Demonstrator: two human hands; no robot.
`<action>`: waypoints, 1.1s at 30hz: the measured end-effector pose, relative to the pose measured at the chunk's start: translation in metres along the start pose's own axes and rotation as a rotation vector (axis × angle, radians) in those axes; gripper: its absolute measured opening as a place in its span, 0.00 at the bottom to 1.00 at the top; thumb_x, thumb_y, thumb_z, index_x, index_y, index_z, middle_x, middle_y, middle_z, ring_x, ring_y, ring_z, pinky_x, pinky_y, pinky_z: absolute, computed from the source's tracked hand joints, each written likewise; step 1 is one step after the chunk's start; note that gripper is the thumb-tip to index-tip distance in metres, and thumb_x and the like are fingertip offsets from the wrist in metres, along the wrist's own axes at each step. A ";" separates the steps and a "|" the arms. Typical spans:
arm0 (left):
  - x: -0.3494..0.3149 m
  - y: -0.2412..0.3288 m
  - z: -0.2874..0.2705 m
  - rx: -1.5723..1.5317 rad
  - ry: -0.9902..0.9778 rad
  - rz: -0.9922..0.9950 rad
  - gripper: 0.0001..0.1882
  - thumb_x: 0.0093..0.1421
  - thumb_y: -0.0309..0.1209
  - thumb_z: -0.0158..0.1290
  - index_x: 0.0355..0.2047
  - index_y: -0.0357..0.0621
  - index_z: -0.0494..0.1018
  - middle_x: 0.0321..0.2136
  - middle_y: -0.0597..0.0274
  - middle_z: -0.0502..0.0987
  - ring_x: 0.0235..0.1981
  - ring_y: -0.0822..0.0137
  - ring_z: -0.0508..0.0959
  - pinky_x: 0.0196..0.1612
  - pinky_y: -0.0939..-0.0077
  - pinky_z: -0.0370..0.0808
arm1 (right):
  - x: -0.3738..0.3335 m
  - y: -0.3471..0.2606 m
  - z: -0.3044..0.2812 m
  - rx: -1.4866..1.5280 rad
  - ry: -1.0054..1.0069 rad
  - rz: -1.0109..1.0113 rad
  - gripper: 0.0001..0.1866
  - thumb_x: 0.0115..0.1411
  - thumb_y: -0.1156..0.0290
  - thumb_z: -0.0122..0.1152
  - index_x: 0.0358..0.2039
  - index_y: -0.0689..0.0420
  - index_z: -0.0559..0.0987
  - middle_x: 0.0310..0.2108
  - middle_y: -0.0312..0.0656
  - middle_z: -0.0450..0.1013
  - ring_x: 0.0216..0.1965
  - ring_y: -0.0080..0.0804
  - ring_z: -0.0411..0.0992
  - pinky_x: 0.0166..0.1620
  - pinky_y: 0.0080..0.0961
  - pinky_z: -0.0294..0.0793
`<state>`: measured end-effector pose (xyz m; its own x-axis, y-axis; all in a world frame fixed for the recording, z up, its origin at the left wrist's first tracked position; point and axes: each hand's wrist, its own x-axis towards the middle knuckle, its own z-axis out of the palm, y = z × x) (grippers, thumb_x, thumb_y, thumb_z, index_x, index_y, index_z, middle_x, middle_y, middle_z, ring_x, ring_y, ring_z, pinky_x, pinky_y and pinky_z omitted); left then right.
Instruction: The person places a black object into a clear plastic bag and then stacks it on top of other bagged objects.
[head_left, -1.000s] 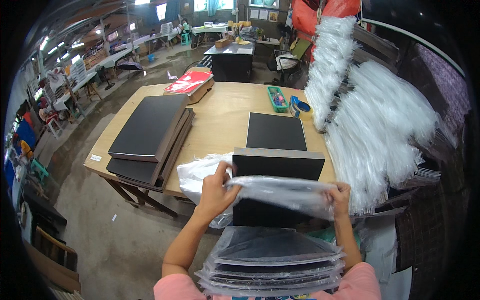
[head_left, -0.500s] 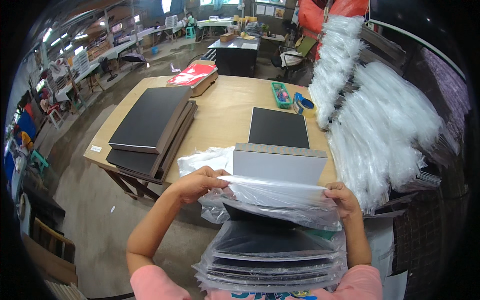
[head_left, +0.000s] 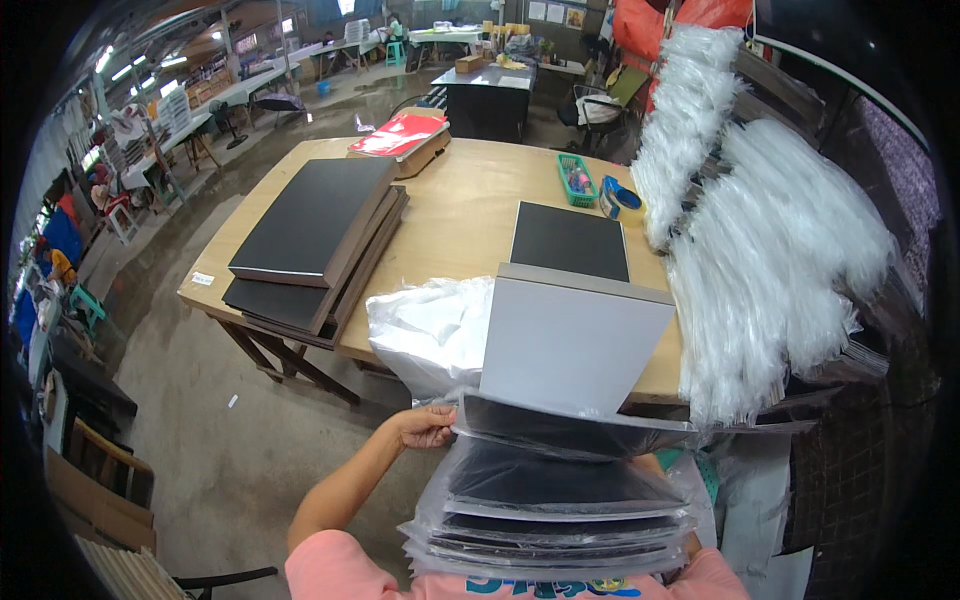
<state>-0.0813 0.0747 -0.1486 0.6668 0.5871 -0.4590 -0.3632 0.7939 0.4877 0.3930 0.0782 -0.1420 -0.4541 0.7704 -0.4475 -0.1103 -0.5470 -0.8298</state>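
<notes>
The left hand [head_left: 425, 427] grips the left edge of a clear plastic bag [head_left: 560, 425] holding a dark board, fingers curled closed on the film, at the near edge of the wooden table [head_left: 470, 215]. That bagged board lies on top of a stack of bagged boards [head_left: 555, 520] resting against the person's chest, directly right of the hand. The right hand is hidden behind the stack, so its grip cannot be told. A grey board [head_left: 570, 345] stands tilted just beyond the bag, touching it. Half a second ago the right hand showed at the stack's right side and the left arm reached higher; the left hand has since dropped to the bag's left edge, and the bag lies flatter on the stack.
</notes>
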 end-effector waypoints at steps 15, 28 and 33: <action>-0.051 0.082 0.069 1.474 1.471 1.428 0.12 0.47 0.29 0.61 0.31 0.38 0.74 0.39 0.49 0.72 0.35 0.52 0.73 0.39 0.68 0.70 | 0.052 0.081 -0.041 -0.822 0.414 0.050 0.18 0.44 0.58 0.71 0.24 0.61 0.79 0.22 0.40 0.75 0.24 0.26 0.71 0.30 0.24 0.70; -0.031 0.181 0.087 1.111 0.959 1.388 0.06 0.53 0.24 0.57 0.28 0.34 0.72 0.17 0.58 0.72 0.17 0.75 0.71 0.24 0.78 0.68 | 0.063 -0.263 0.262 -1.353 -0.203 -1.204 0.08 0.51 0.70 0.62 0.31 0.57 0.73 0.30 0.43 0.70 0.35 0.37 0.68 0.39 0.32 0.67; -0.008 0.185 0.095 0.983 1.026 1.493 0.08 0.55 0.30 0.58 0.28 0.37 0.74 0.11 0.70 0.57 0.15 0.78 0.54 0.19 0.79 0.52 | 0.192 -0.274 0.326 -1.886 -0.197 -0.709 0.23 0.43 0.60 0.69 0.41 0.49 0.78 0.36 0.41 0.75 0.44 0.39 0.70 0.44 0.44 0.66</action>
<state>-0.0919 0.2019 0.0156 -0.4047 0.6937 0.5958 0.4646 -0.4052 0.7874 0.0483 0.2693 0.1082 -0.8398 0.5423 -0.0239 0.5414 0.8336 -0.1098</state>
